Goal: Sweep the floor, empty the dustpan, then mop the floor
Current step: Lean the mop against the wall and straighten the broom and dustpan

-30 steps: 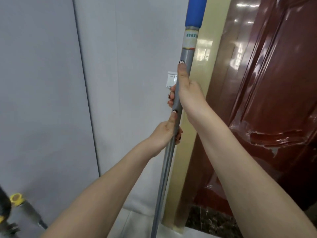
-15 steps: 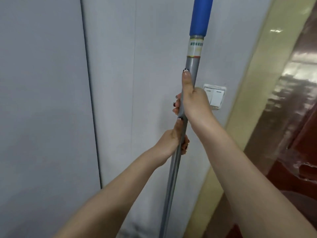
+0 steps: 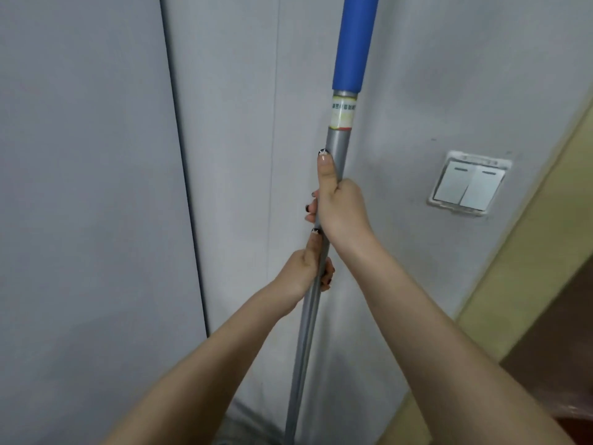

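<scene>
A long grey metal handle [image 3: 308, 332] with a blue foam grip [image 3: 353, 43] at its top stands nearly upright in the middle of the view. A pale label band sits just under the blue part. My right hand [image 3: 341, 208] grips the pole, thumb lying straight up along it. Just below, my left hand [image 3: 305, 268] grips the same pole, its thumb also pointing up. The lower end of the handle runs out of the frame, so its head is hidden.
A grey wall [image 3: 96, 220] fills the view close ahead, with a dark vertical seam left of the pole. A white double light switch [image 3: 467, 184] is on the wall at right. A beige door frame [image 3: 529, 284] and a dark red door edge are at the far right.
The view has swung left: the red door has slid almost out of frame and the switch has moved right of the pole. Both hands keep the same grip.
</scene>
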Demonstrator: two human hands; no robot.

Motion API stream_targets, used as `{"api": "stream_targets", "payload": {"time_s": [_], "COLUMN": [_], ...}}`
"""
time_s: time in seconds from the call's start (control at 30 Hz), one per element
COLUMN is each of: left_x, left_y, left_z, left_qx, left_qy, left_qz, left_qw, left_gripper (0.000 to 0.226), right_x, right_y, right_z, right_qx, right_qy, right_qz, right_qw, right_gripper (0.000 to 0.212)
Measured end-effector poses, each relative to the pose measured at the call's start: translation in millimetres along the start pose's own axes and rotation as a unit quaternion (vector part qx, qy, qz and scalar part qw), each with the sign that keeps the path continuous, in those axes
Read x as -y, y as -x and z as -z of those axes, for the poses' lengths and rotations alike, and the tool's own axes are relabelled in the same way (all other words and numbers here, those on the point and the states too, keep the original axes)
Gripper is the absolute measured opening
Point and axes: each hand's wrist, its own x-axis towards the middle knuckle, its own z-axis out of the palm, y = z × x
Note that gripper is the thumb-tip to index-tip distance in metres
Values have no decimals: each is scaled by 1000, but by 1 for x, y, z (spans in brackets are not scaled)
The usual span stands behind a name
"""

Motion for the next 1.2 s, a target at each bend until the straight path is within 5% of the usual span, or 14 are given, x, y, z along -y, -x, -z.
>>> {"api": "stream_targets", "payload": {"time_s": [0.3, 0.6, 0.97, 1.2], "left_x": [53, 106, 150, 156], "left_y": [-38, -63, -66, -64], "left_z": [47, 82, 118, 138], "left_qx": [-58, -63, -90, -123], "left_qy": [-88, -53, -44, -24], "left_qz": [18, 62, 83, 66], "left_qw": [994, 995, 991, 990], "left_gripper": [57, 56, 62, 40], "right_x": [-53, -101, -140, -145], "right_y": [-31, -43, -47, -52], "right_z": [-60, -109, -148, -174], "right_qx": [35, 52, 178, 194], "right_qy": [3, 39, 8, 11], "right_qz": [-37, -83, -94, -71], "right_qw": [999, 994, 979, 978], "right_gripper": [54, 51, 45, 39]}}
